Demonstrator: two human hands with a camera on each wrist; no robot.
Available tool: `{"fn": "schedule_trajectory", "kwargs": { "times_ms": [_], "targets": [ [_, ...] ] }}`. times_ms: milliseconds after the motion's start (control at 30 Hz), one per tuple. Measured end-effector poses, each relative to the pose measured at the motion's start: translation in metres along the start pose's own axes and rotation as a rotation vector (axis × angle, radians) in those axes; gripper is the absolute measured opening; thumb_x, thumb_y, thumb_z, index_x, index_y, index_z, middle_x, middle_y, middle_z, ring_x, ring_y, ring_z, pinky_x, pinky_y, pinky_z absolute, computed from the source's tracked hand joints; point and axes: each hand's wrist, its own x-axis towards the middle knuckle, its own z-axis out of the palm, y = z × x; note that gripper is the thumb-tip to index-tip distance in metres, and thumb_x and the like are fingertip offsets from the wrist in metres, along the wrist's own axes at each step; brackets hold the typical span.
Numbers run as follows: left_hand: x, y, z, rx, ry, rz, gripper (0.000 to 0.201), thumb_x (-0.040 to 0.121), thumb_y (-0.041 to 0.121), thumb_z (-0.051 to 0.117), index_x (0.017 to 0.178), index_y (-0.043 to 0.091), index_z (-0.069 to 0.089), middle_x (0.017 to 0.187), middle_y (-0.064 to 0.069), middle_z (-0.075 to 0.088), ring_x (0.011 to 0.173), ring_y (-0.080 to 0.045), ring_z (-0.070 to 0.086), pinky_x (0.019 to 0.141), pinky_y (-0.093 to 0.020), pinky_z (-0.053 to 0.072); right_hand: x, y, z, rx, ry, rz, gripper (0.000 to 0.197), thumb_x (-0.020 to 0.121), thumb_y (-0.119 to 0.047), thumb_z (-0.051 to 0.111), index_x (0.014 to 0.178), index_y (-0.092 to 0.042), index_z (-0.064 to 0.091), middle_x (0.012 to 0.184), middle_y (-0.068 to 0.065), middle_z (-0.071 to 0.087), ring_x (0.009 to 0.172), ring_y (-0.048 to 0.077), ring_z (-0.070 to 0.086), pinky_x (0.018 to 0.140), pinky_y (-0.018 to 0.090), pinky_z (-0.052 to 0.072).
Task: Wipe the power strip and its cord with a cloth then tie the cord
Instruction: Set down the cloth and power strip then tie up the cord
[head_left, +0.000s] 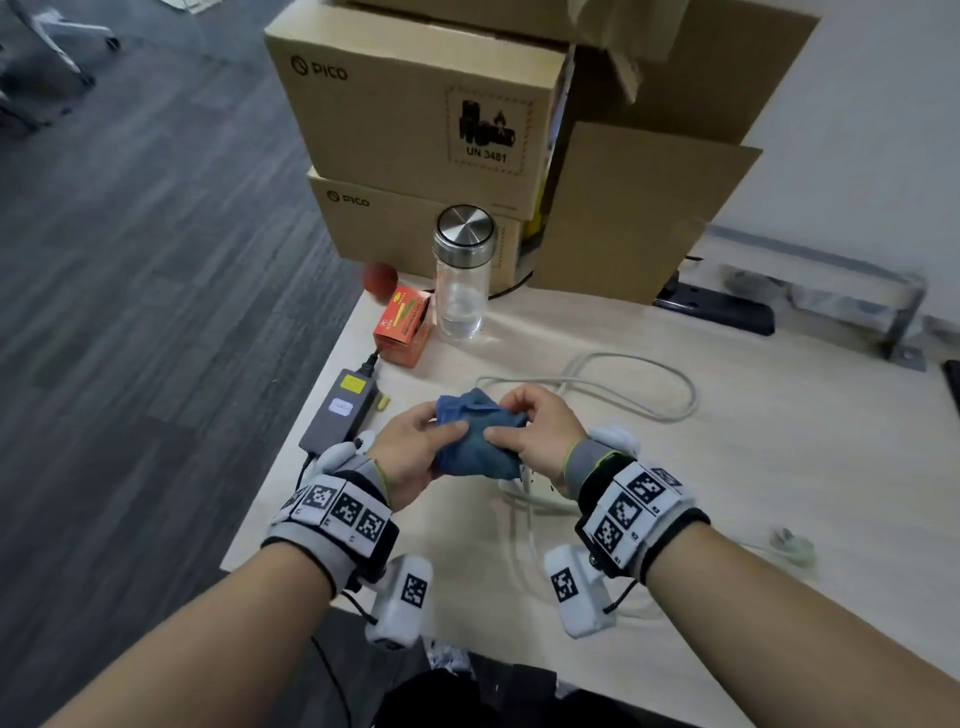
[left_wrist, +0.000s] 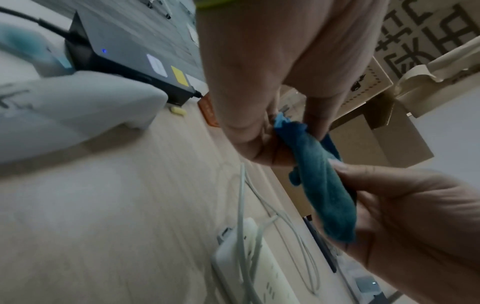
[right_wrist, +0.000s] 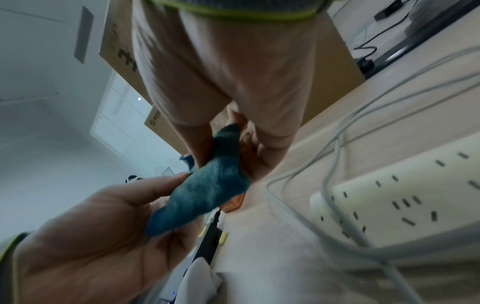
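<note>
Above the light wooden table (head_left: 727, 467) both hands hold a bunched blue cloth (head_left: 475, 436). My left hand (head_left: 441, 421) pinches its left side and my right hand (head_left: 511, 415) grips its right side. The white power strip (head_left: 537, 486) lies on the table right under the hands, mostly hidden in the head view. Its sockets show in the right wrist view, power strip (right_wrist: 402, 195), with the cloth (right_wrist: 207, 189) held clear above it. The pale cord (head_left: 649, 374) loops loosely beyond and to the right of the hands. Some strands of the cord (left_wrist: 241, 195) lie across the strip (left_wrist: 246, 267).
A grey power adapter (head_left: 340, 405) lies by the table's left edge. An orange box (head_left: 405, 327), a glass bottle with a metal lid (head_left: 464, 275) and stacked cardboard boxes (head_left: 415, 114) stand behind the hands. A black flat item (head_left: 717, 309) lies at the back right.
</note>
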Motion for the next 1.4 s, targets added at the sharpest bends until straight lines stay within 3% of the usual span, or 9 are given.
{"fn": "schedule_trajectory", "kwargs": {
  "times_ms": [233, 400, 500, 600, 767, 900, 1100, 1300, 1400],
  "targets": [
    [0.015, 0.006, -0.019, 0.397, 0.262, 0.260, 0.028, 0.087, -0.008, 0.051, 0.097, 0.017, 0.060, 0.101, -0.018, 0.067, 0.099, -0.037, 0.064, 0.087, -0.046, 0.054, 0.022, -0.001, 0.038, 0.026, 0.139, 0.005, 0.030, 0.073, -0.008, 0.071, 0.094, -0.023, 0.055, 0.084, -0.005, 0.055, 0.072, 0.014, 0.053, 0.071, 0.028, 0.049],
    [0.034, 0.018, -0.030, 1.199, 0.524, 0.346, 0.041, 0.087, 0.010, 0.057, 0.124, 0.024, 0.047, 0.113, -0.005, 0.056, 0.098, -0.023, 0.056, 0.080, -0.030, 0.039, 0.034, 0.010, 0.054, -0.205, 0.153, 0.061, 0.031, 0.081, -0.025, 0.067, 0.109, -0.022, 0.055, 0.106, -0.001, 0.056, 0.093, 0.018, 0.056, 0.076, 0.023, 0.041],
    [0.033, 0.019, -0.018, 1.784, 0.180, 0.340, 0.036, 0.086, 0.025, 0.056, 0.121, 0.026, 0.048, 0.122, -0.001, 0.048, 0.107, -0.024, 0.051, 0.080, -0.029, 0.038, 0.031, 0.025, 0.038, -0.318, 0.156, 0.028, 0.029, 0.084, -0.027, 0.064, 0.112, -0.020, 0.057, 0.114, 0.000, 0.058, 0.101, 0.017, 0.056, 0.083, 0.022, 0.039],
    [0.036, 0.003, -0.004, 2.010, -0.201, -0.004, 0.032, 0.093, 0.031, 0.047, 0.122, 0.022, 0.051, 0.131, -0.001, 0.046, 0.116, -0.027, 0.051, 0.091, -0.037, 0.045, 0.021, 0.040, 0.011, -0.446, 0.168, -0.007, 0.023, 0.086, -0.027, 0.062, 0.108, -0.020, 0.058, 0.111, -0.001, 0.059, 0.093, 0.017, 0.056, 0.081, 0.022, 0.039],
    [0.047, -0.010, 0.035, 1.744, -0.135, 0.311, 0.035, 0.094, 0.037, 0.048, 0.125, 0.022, 0.054, 0.128, 0.000, 0.053, 0.111, -0.023, 0.056, 0.091, -0.034, 0.045, -0.005, 0.074, -0.052, -0.684, 0.221, 0.009, 0.027, 0.089, -0.029, 0.058, 0.114, -0.020, 0.056, 0.117, 0.002, 0.054, 0.105, 0.022, 0.053, 0.089, 0.035, 0.045],
    [0.051, -0.025, 0.073, 1.587, -0.297, 0.550, 0.042, 0.088, 0.042, 0.059, 0.126, 0.024, 0.054, 0.125, 0.000, 0.055, 0.112, -0.022, 0.053, 0.093, -0.039, 0.045, -0.033, 0.107, -0.098, -0.771, 0.270, 0.111, 0.029, 0.088, -0.030, 0.057, 0.115, -0.021, 0.055, 0.120, 0.003, 0.054, 0.108, 0.023, 0.051, 0.088, 0.035, 0.045],
    [0.053, -0.041, 0.096, 2.104, -0.384, 0.373, 0.083, 0.075, 0.060, 0.064, 0.143, 0.033, 0.025, 0.144, 0.000, 0.029, 0.127, -0.024, 0.033, 0.094, -0.044, 0.042, -0.066, 0.142, -0.148, -1.011, -0.038, 0.353, 0.052, 0.089, -0.041, 0.054, 0.136, -0.027, 0.038, 0.130, 0.003, 0.051, 0.114, 0.025, 0.052, 0.092, 0.037, 0.044],
    [0.061, -0.063, 0.127, 2.294, -0.418, 0.206, 0.093, 0.062, 0.038, 0.068, 0.138, 0.034, 0.013, 0.129, -0.001, 0.036, 0.118, -0.022, 0.033, 0.088, -0.046, 0.044, -0.078, 0.158, -0.170, -0.905, -0.100, 0.306, 0.006, 0.089, -0.037, 0.051, 0.093, -0.035, 0.054, 0.101, -0.003, 0.064, 0.084, 0.020, 0.061, 0.074, 0.029, 0.050],
    [0.061, -0.075, 0.151, 2.327, -0.343, 0.203, 0.089, 0.069, 0.031, 0.073, 0.138, 0.031, 0.018, 0.128, -0.003, 0.039, 0.117, -0.022, 0.038, 0.089, -0.046, 0.041, -0.088, 0.161, -0.185, -0.815, -0.116, 0.246, 0.012, 0.090, -0.033, 0.054, 0.098, -0.028, 0.061, 0.099, -0.004, 0.065, 0.085, 0.018, 0.058, 0.073, 0.025, 0.043]
  ]
}}
